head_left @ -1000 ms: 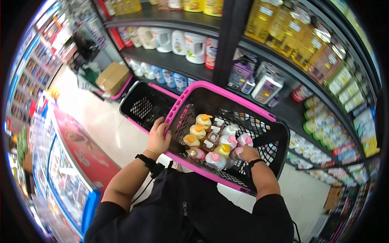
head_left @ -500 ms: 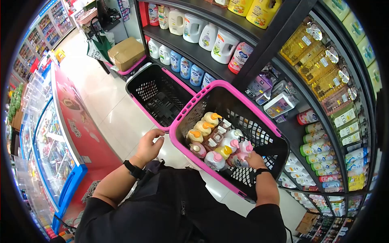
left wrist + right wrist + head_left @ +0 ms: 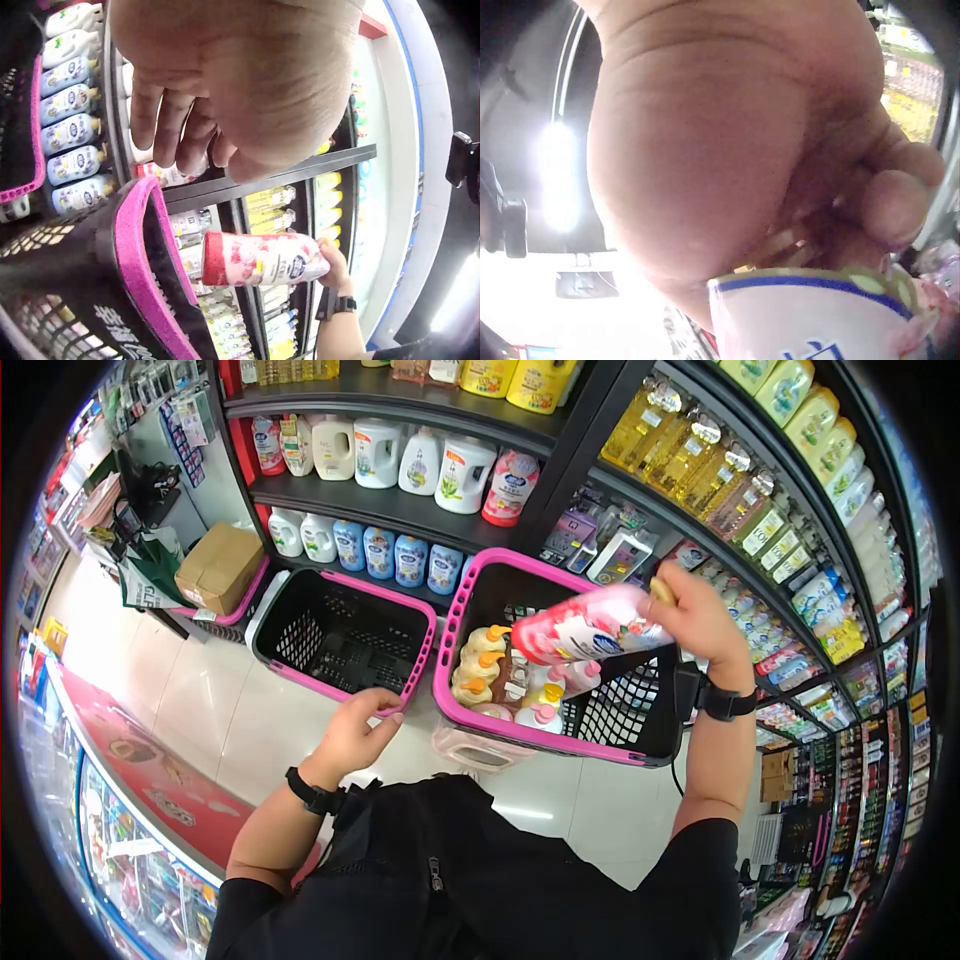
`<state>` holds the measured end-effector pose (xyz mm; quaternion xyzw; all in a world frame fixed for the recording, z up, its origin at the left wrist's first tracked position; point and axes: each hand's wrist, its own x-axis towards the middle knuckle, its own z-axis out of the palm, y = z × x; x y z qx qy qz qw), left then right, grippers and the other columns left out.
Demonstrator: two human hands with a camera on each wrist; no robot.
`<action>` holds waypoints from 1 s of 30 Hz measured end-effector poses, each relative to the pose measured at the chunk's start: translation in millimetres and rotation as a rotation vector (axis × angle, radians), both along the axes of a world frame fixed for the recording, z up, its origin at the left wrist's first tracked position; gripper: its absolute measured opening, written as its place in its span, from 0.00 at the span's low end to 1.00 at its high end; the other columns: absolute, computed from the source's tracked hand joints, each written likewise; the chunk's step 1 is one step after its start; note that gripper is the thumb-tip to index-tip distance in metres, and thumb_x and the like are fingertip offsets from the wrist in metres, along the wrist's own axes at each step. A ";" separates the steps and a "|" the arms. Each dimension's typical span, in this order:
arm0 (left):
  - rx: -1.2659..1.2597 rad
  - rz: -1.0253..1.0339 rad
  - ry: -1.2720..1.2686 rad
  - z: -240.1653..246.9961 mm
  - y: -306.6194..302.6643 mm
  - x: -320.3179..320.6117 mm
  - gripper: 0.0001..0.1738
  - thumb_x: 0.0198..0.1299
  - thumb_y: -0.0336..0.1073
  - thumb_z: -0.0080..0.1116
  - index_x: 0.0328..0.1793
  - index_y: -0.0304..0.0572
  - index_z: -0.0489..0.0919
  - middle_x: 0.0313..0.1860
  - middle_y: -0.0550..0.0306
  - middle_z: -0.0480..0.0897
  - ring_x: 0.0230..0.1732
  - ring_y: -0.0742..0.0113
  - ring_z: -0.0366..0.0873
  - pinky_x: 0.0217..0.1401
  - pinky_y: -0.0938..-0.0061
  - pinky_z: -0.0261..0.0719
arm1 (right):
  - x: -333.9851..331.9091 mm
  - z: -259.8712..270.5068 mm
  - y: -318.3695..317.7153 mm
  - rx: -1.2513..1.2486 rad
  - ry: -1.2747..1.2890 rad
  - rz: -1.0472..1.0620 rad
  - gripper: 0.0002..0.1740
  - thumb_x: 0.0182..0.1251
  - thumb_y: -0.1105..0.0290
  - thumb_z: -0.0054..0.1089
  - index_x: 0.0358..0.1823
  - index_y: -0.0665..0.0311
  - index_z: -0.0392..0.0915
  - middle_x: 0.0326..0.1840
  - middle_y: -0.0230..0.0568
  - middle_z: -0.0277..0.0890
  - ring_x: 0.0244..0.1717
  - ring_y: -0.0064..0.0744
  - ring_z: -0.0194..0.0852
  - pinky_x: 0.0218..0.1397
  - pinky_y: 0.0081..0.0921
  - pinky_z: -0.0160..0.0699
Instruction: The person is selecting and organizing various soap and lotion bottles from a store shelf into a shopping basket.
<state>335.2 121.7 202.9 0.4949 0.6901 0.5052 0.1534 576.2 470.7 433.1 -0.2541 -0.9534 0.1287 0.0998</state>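
My right hand (image 3: pixel 697 610) holds a large pink-and-white bottle (image 3: pixel 590 625) by its top. The bottle lies almost level above a black basket with a pink rim (image 3: pixel 600 747), its red base pointing left. In the right wrist view its white label (image 3: pixel 802 315) shows below the palm, and the curled fingers hide the cap. Inside that basket stand several pump bottles, among them cream ones with orange pumps (image 3: pixel 472 685) and pink-topped ones (image 3: pixel 585 678). My left hand (image 3: pixel 350 740) holds nothing; it hovers left of the basket, fingers relaxed, its palm filling the top of the left wrist view (image 3: pixel 247 82).
A second black basket with a pink rim (image 3: pixel 290 610) stands on the left, by a cardboard box (image 3: pixel 222 565). Shelves hold white detergent jugs (image 3: pixel 378 455), blue bottles (image 3: pixel 410 560) and yellow oil-like bottles (image 3: pixel 660 430). A red-sided freezer (image 3: pixel 150 760) borders the floor at left.
My right hand has lifted the pink-and-white bottle up out of the basket and tipped it sideways. My left hand let go of the basket's rim and moved away to the left.
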 end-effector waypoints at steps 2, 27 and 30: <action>0.073 -0.038 0.067 19.7 -12.7 -25.5 0.25 0.57 0.33 0.70 0.60 0.35 0.77 0.54 0.44 0.82 0.55 0.52 0.82 0.58 0.63 0.80 | -25.4 23.0 -27.7 -0.143 0.138 0.080 0.19 0.65 0.57 0.69 0.34 0.63 0.71 0.25 0.36 0.69 0.28 0.27 0.66 0.31 0.31 0.67; 0.122 0.296 -0.686 20.7 -197.1 -165.1 0.56 0.42 0.39 0.83 0.77 0.32 0.62 0.65 0.49 0.78 0.66 0.61 0.76 0.71 0.64 0.73 | -399.1 -141.9 -282.4 -1.128 0.266 0.941 0.38 0.59 0.77 0.75 0.67 0.63 0.60 0.62 0.43 0.67 0.67 0.36 0.71 0.69 0.36 0.73; 0.080 0.288 -0.606 24.3 -177.4 -198.2 0.57 0.43 0.40 0.83 0.77 0.33 0.62 0.65 0.50 0.78 0.65 0.61 0.76 0.71 0.63 0.73 | -425.3 -159.2 -277.6 -1.395 0.443 0.868 0.51 0.57 0.81 0.74 0.77 0.60 0.49 0.70 0.49 0.63 0.72 0.42 0.67 0.72 0.40 0.70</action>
